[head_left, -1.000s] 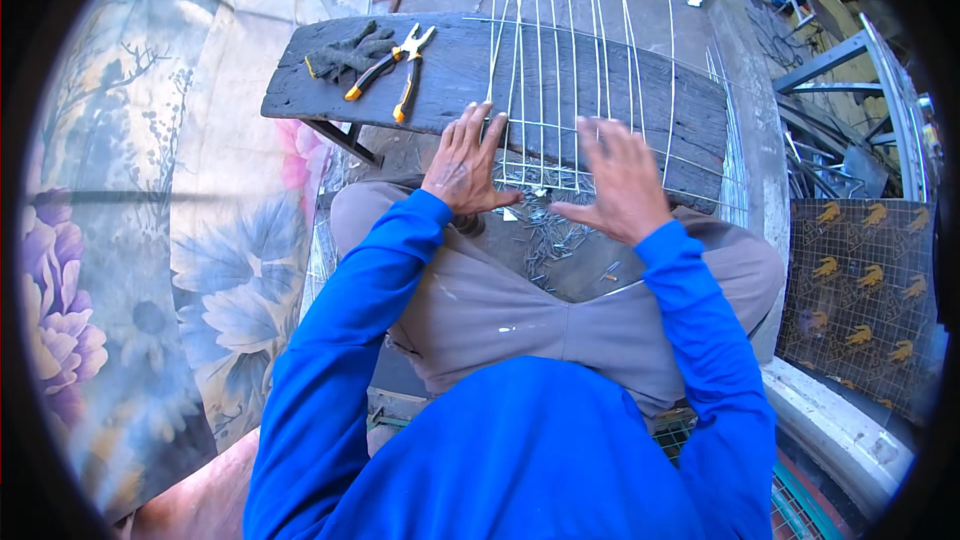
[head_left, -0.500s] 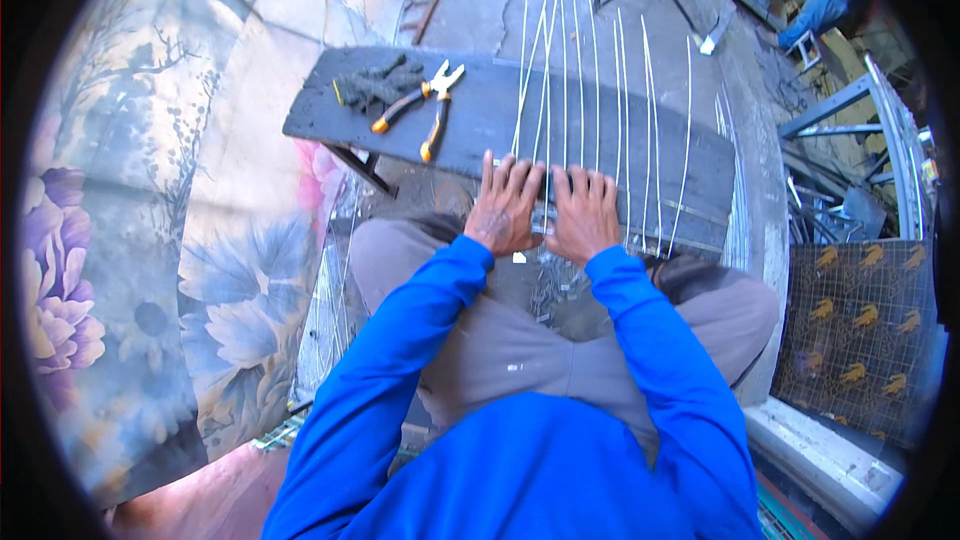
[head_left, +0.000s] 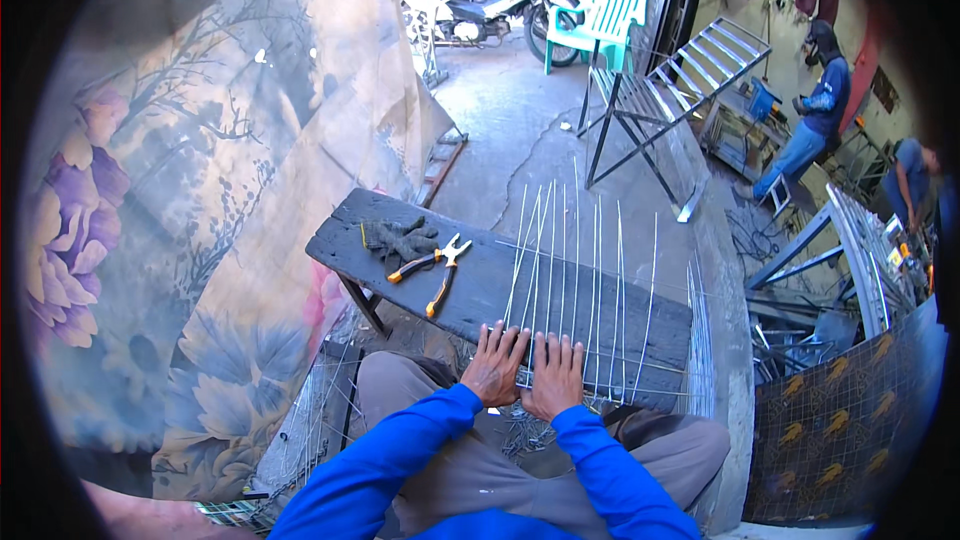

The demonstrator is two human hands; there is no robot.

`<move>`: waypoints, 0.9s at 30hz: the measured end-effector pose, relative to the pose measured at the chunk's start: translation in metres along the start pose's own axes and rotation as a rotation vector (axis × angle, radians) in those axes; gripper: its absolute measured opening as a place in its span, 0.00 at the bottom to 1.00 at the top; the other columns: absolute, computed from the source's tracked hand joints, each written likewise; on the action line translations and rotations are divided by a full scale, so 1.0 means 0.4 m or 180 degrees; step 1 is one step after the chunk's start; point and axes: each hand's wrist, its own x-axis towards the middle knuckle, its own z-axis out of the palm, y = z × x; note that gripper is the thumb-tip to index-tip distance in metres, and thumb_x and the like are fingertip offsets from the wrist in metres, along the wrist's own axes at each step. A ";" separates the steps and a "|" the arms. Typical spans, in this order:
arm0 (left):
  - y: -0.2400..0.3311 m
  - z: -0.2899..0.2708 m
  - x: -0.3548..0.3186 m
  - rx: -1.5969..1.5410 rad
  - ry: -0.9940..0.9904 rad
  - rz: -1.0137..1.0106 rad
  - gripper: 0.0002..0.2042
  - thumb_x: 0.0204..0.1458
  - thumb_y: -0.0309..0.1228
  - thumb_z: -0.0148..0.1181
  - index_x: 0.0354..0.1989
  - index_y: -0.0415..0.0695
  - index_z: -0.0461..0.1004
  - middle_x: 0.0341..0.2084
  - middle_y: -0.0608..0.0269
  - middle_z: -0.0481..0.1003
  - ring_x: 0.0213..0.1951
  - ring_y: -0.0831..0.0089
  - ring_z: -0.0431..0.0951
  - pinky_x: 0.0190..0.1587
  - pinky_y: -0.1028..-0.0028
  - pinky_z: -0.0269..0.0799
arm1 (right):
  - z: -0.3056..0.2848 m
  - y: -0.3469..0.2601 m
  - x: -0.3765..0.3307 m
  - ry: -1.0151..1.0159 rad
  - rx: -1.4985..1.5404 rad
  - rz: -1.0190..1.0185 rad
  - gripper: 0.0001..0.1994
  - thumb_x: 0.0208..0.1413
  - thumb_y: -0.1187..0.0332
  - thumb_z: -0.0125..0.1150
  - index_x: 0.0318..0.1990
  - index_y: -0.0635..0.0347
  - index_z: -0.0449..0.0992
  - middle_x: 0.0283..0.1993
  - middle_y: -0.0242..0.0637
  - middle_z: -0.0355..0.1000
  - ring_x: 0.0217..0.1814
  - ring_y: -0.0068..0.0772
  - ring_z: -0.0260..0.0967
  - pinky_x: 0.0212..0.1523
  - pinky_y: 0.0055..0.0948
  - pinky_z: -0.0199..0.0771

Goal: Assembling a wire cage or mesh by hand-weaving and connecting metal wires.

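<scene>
Two bare hands, the left hand (head_left: 494,368) and the right hand (head_left: 555,377), lie side by side at the near edge of a dark wooden surface (head_left: 478,288), palms down, fingers straight and slightly apart. Whether the thumbs pinch anything underneath cannot be told. Long thin wires (head_left: 574,270) rest on the surface before and to the right of the hands, running away from the person, their far ends reaching beyond the far edge; thinner crosswires meet them near the right end.

Likely faults and their causes: the long wires are unevenly spaced, and some nearly converge, so a sideways push from either hand could skew them further. Their overhanging ends are unsupported; heavy pressure at the near edge might tip them up. Bare fingertips close to thin metal risk a scratch or prick, since the dark glove (head_left: 402,238) lies unworn toward the left end. Beside it, pliers (head_left: 451,254) rest with handles spread and jaws apart; a wire swung leftward could catch them. Scraps (head_left: 524,434) on the ground below could jab a shifting foot.
</scene>
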 end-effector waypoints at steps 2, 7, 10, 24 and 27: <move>-0.008 0.009 0.001 0.0067 0.0030 0.0021 0.48 0.42 0.46 0.67 0.72 0.36 0.55 0.65 0.41 0.61 0.71 0.37 0.55 0.73 0.37 0.45 | 0.000 -0.006 -0.003 0.0007 0.0029 -0.0038 0.48 0.42 0.54 0.70 0.71 0.66 0.58 0.68 0.53 0.60 0.74 0.59 0.54 0.77 0.59 0.43; -0.022 0.024 0.010 0.0009 0.0371 0.0136 0.40 0.42 0.35 0.65 0.68 0.36 0.60 0.61 0.43 0.63 0.67 0.41 0.60 0.73 0.42 0.48 | 0.035 0.004 0.013 0.0218 0.0080 -0.0106 0.46 0.43 0.56 0.74 0.69 0.66 0.60 0.64 0.52 0.62 0.71 0.57 0.57 0.77 0.56 0.48; -0.013 0.014 0.012 0.0045 0.0433 0.0124 0.38 0.42 0.34 0.65 0.66 0.36 0.62 0.59 0.43 0.65 0.63 0.43 0.62 0.72 0.44 0.51 | 0.027 0.009 0.013 0.0283 0.0167 -0.0088 0.45 0.41 0.57 0.75 0.68 0.66 0.62 0.62 0.50 0.63 0.68 0.55 0.58 0.76 0.55 0.50; -0.032 0.026 0.014 0.0020 0.0491 0.0305 0.37 0.44 0.41 0.67 0.64 0.35 0.65 0.59 0.47 0.67 0.61 0.46 0.64 0.68 0.49 0.57 | -0.003 0.008 0.022 0.0327 -0.0096 -0.0214 0.41 0.41 0.54 0.74 0.62 0.66 0.66 0.55 0.48 0.65 0.60 0.53 0.62 0.68 0.51 0.57; -0.023 0.010 0.006 0.0007 0.0496 0.0256 0.36 0.46 0.39 0.64 0.65 0.36 0.64 0.59 0.45 0.66 0.62 0.44 0.63 0.70 0.47 0.56 | 0.006 0.009 0.023 0.0318 0.0053 -0.0218 0.41 0.41 0.55 0.73 0.62 0.66 0.66 0.55 0.48 0.65 0.61 0.53 0.62 0.69 0.52 0.57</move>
